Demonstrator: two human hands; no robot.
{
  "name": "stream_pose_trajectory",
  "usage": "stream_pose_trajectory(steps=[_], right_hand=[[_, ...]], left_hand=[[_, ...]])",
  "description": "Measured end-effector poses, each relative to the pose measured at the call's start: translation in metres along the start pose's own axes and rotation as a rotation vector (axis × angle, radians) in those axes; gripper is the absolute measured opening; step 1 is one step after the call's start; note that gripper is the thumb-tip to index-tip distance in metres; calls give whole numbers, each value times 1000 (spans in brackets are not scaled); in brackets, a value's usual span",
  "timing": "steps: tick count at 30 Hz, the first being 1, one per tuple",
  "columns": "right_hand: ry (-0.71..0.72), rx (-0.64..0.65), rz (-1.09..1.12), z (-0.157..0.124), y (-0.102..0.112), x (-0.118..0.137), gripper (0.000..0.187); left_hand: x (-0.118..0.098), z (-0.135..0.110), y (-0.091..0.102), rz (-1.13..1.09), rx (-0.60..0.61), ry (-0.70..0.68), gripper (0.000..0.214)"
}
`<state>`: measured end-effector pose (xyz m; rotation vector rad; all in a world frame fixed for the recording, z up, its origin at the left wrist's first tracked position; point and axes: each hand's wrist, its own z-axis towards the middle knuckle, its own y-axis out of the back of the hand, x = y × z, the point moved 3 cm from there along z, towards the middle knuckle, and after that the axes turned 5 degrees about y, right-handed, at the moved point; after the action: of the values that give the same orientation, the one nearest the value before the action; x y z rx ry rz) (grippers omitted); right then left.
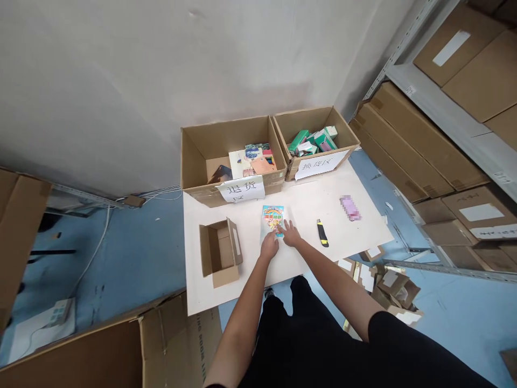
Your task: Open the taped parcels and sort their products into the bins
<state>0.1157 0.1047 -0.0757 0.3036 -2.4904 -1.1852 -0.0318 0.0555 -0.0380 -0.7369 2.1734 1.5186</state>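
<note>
A colourful booklet (pixel 273 215) with a blue cover lies on the white table, in what looks like a clear wrapper. My left hand (pixel 269 247) is closed at its lower edge, the fingers drawn together there. Over the lower right corner of the booklet rests my right hand (pixel 290 235), its fingers spread and touching the cover. To the right lies a yellow and black box cutter (pixel 322 233). A small open cardboard box (pixel 234 276) stands left of my hands.
At the back of the table (pixel 254 293) stand two large open cartons with paper signs: the left carton (pixel 202 195) holds books, the right carton (pixel 287 173) several green boxes. A blurred purple item (pixel 349 208) lies right. Shelves with boxes (pixel 420 153) flank the table; flattened cardboard (pixel 398 288) litters the floor.
</note>
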Motion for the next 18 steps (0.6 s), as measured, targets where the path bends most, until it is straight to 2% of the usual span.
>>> stream_pose_trajectory(steps=[3, 8, 10, 12, 14, 16, 18], right_hand=[[12, 39, -14, 5, -20, -10, 102], [29, -43, 11, -2, -37, -24, 99], [35, -41, 44, -5, -37, -29, 98], [33, -24, 74, -7, -35, -35, 97], [28, -14, 98, -10, -32, -43, 93], [35, -9, 115, -12, -30, -53, 90], [55, 1, 128, -15, -29, -63, 90]], left_hand=[[16, 33, -16, 52, 28, 228, 50], [48, 43, -3, 195, -50, 474, 48], [45, 46, 2, 217, -116, 438, 46], [31, 53, 1, 179, -152, 270, 46], [14, 64, -8, 121, -107, 132, 50], [5, 77, -17, 106, -32, 192, 46], [1, 89, -23, 125, 2, 341, 37]])
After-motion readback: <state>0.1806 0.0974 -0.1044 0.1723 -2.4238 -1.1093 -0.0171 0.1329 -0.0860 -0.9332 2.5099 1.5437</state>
